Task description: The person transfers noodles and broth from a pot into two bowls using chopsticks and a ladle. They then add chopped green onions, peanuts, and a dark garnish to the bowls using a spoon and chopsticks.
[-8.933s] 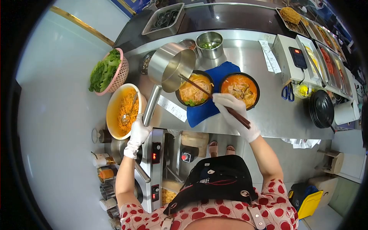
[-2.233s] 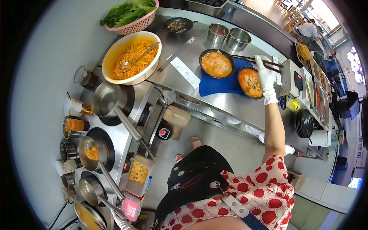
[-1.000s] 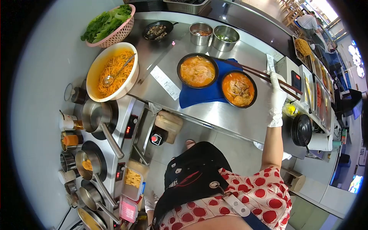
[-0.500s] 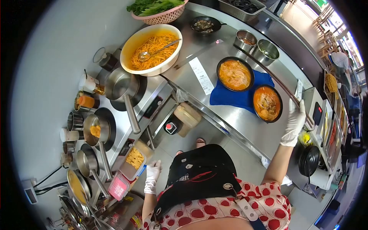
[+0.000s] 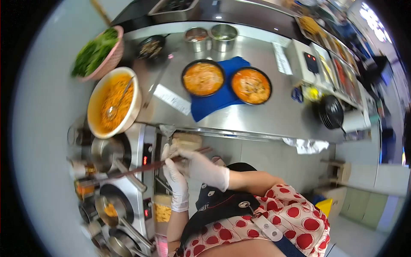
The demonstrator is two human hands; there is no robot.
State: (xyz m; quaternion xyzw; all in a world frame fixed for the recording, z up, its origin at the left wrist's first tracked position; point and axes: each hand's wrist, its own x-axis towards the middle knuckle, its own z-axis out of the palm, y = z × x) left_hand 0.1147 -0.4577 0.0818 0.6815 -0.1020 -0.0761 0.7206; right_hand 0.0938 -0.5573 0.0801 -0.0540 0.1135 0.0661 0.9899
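Both hands wear white gloves and meet at the left, in front of the burners. My right hand (image 5: 200,166) is closed round long brown chopsticks (image 5: 147,166), which point left over the pots. Beside it, my left hand (image 5: 175,182) has its fingers raised against the chopsticks and the other hand; whether it grips them is hard to tell. Below the chopsticks' tips lies a pot with orange food (image 5: 110,210). On the counter, two black bowls of orange-red soup (image 5: 203,79) (image 5: 251,85) rest on a blue cloth (image 5: 209,110).
A large tub of orange shreds (image 5: 136,103) with a ladle stands at the left, beside a pink basket (image 5: 112,58) of greens. Metal cups (image 5: 223,40), a small black pan (image 5: 152,46) and a receipt (image 5: 172,99) are on the counter. Stacked black bowls (image 5: 331,112) sit right.
The view has turned left. My right hand has moved with the chopsticks from the counter's right side to the left, by the burners. My left hand has risen to meet it.
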